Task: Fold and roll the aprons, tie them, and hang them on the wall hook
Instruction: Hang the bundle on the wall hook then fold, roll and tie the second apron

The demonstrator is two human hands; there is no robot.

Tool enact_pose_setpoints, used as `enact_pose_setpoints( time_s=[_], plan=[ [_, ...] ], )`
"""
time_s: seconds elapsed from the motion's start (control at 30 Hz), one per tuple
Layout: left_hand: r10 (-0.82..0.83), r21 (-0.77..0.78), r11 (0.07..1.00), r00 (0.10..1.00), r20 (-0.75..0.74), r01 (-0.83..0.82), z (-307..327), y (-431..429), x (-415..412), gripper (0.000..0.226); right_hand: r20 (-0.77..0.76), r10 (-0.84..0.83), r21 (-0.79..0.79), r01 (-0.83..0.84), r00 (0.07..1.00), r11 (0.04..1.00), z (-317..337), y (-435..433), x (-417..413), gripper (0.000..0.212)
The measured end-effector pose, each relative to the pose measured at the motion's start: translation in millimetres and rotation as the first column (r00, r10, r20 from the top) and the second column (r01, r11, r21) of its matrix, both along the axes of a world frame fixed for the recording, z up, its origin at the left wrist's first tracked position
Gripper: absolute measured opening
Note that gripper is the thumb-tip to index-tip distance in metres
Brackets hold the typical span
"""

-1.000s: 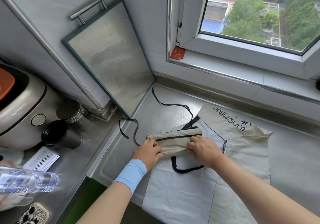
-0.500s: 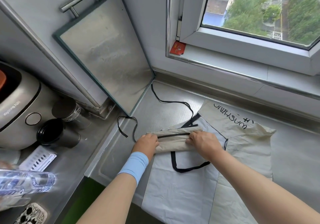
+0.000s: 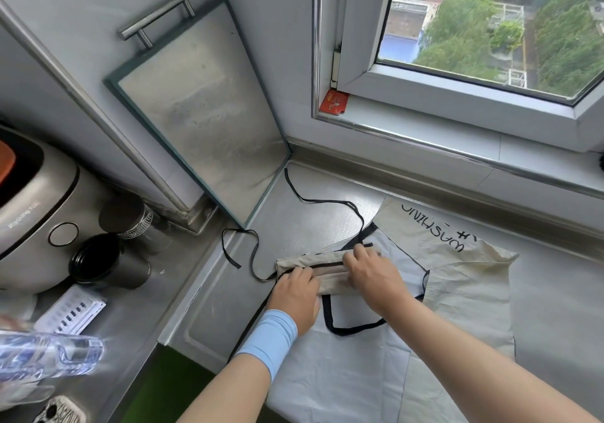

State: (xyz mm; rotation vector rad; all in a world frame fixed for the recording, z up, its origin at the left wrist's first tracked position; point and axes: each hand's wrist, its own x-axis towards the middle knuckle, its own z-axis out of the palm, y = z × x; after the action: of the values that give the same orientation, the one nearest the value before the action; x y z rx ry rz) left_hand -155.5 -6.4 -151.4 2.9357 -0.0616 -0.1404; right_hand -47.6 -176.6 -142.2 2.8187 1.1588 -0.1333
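Centrally, the left hand (image 3: 295,290) and right hand (image 3: 371,272) press with bent fingers on the rolled end of an apron (image 3: 313,270), lying on a second apron (image 3: 457,279) spread over the desk (image 3: 209,305). Good rolling likely needs even pressure and loose ties (image 3: 322,200) kept clear for knotting.

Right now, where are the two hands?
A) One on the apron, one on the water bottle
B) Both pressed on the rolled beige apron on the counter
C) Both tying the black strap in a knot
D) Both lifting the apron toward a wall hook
B: the left hand and right hand both rest on the rolled beige apron, which lies on the counter; its black strap trails loose.
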Motion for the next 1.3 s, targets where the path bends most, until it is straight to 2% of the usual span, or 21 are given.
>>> enact_pose_setpoints(
  time_s=[0.07, 0.13, 0.2, 0.37, 0.57, 0.73, 0.87, 0.97, 1.03, 1.1, 1.23, 1.3],
  plan=[
    [0.035, -0.08, 0.996, 0.999, 0.011, -0.034, -1.8, 5.1, -2.3, 0.022, -0.087, 0.018, 0.002, -0.018, 0.996, 1.0, -1.3, 2.4, -7.0, 0.031],
    [0.054, -0.12, 0.991, 0.998, -0.035, -0.058, -0.6, 10.2, -3.4, 0.036, -0.145, 0.017, 0.044, -0.011, 0.989, 0.999, -7.1, -1.7, -7.1, 0.007],
    [0.059, -0.11, 0.991, 0.994, -0.094, -0.07, 5.7, 12.9, -4.7, 0.04, -0.172, 0.045, 0.1, -0.028, 0.984, 0.995, -9.6, -8.5, -7.2, 0.013],
    [0.11, -0.216, 0.967, 0.986, -0.123, -0.135, 7.4, 21.4, -4.4, 0.045, -0.137, 0.088, 0.06, -0.081, 0.987, 0.995, -5.1, -22.5, -3.0, 0.022],
    [0.131, -0.343, 0.922, 0.979, -0.154, -0.177, 6.5, 41.0, 3.9, 0.037, -0.046, 0.112, 0.005, -0.112, 0.993, 0.994, -5.9, -24.0, 5.3, 0.016],
    [0.296, -0.387, 0.858, 0.94, -0.169, -0.339, 10.0, 35.8, 7.5, 0.037, 0.033, 0.135, 0.001, -0.135, 0.99, 0.991, -4.3, -23.0, 7.8, 0.018],
    [0.269, -0.362, 0.875, 0.944, -0.193, -0.323, 5.3, 37.3, 17.7, 0.033, 0.055, 0.14, 0.022, -0.142, 0.989, 0.99, -3.1, -18.2, 13.5, 0.006],
    [0.273, -0.326, 0.89, 0.945, -0.179, -0.319, -1.2, 36.8, 21.4, 0.032, 0.031, 0.105, 0.048, -0.106, 0.994, 0.993, -2.3, -14.1, 17.5, 0.027],
    [0.324, -0.309, 0.884, 0.937, -0.133, -0.35, -2.9, 35.5, 22.8, 0.027, 0.022, 0.073, 0.107, -0.075, 0.997, 0.991, -3.5, -14.1, 19.7, 0.03],
    [0.346, -0.241, 0.902, 0.933, -0.098, -0.36, -1.7, 35.3, 25.4, 0.024, 0.015, 0.067, 0.12, -0.069, 0.998, 0.99, -6.5, -14.9, 22.6, 0.025],
    [0.315, -0.047, 0.946, 0.946, -0.081, -0.319, 5.4, 39.2, 36.1, 0.026, 0.1, 0.09, 0.096, -0.099, 0.991, 0.99, -11.8, -10.9, 31.4, 0.025],
    [0.338, -0.017, 0.94, 0.937, -0.089, -0.341, 7.7, 42.4, 43.1, 0.025, 0.095, 0.083, 0.109, -0.094, 0.992, 0.99, -14.2, -7.0, 35.5, 0.023]
  ],
)
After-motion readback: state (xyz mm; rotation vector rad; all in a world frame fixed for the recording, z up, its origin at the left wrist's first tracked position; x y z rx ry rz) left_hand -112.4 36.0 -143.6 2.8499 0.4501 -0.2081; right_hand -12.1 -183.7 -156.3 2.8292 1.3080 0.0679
